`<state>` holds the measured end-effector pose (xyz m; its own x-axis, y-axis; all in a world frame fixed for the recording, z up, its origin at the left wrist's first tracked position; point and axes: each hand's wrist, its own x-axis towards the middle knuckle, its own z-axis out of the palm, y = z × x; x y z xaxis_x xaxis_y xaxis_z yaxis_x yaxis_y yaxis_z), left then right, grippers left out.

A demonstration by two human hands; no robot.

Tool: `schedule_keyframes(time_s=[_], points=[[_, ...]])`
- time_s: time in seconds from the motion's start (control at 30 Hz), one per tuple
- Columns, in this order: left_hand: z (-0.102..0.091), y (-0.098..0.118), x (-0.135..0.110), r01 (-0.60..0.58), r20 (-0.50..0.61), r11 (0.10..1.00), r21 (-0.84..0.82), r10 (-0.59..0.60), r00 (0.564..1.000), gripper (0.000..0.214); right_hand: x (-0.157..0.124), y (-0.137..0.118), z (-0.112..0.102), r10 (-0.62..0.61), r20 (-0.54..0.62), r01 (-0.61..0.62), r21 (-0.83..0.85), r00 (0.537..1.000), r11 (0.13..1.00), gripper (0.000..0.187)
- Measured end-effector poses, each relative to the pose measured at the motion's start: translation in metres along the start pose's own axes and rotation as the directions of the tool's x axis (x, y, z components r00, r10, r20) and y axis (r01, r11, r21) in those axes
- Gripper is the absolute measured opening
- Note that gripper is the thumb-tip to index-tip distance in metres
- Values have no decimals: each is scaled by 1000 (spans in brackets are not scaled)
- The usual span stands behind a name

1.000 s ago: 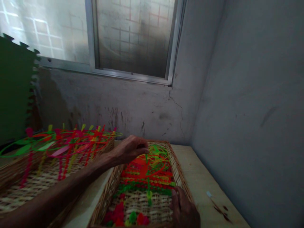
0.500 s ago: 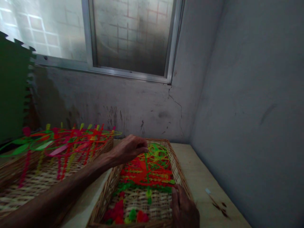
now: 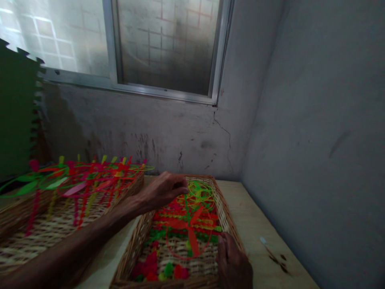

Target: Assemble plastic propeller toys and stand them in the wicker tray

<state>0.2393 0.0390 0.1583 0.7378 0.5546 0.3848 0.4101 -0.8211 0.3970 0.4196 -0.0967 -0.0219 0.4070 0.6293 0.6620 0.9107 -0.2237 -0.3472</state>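
Observation:
A shallow wicker tray [image 3: 132, 241] lies in front of me, holding tangled neon plastic strands [image 3: 186, 222] in green, yellow and red. Red and green tufts [image 3: 156, 269] sit at its near end. Over the far part of the tray, my left hand [image 3: 164, 190] is curled, fingertips pinched on a thin green strand among the loops. My right hand [image 3: 233, 261] grips the tray's right rim near the front corner. A red loop with flat red blades [image 3: 189, 228] lies across the middle of the pile.
A second wicker tray [image 3: 132, 188] with a red, pink and green strand tangle stands left, under my left forearm. Both trays rest on a pale wooden table [image 3: 258, 216] in a concrete wall corner [image 3: 315, 140], below a frosted window [image 3: 165, 48].
The red strands have spread out into a loop with blades reaching lower in the tray. My hands stay nearly in place, and the view has tilted slightly.

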Motion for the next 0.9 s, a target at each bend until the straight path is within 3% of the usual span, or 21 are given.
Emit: schedule_keyframes(time_s=[0.47, 0.6, 0.7, 0.77, 0.9], points=[[2, 8, -3, 17, -22, 1000, -18, -17, 1000, 23, -1, -2, -2, -14, -10, 14, -78, 1000, 997, 51], [2, 10, -5, 16, -39, 1000, -25, -17, 999, 23, -1, -2, -2, 62, 51, -62, -3, 997, 998, 57], [-3, 7, -9, 37, -70, 999, -34, -40, 997, 25, 4, -5, -9, 168, 102, -183, 150, 980, 972, 55], [-11, 6, -13, 47, -129, 999, -27, -51, 990, 27, 8, -11, -18, 263, 149, -299, 344, 953, 890, 51], [-34, 11, -28, 59, -313, 997, 42, -43, 949, 29, 6, -43, -37, 400, 271, -468, 680, 876, 564, 44]])
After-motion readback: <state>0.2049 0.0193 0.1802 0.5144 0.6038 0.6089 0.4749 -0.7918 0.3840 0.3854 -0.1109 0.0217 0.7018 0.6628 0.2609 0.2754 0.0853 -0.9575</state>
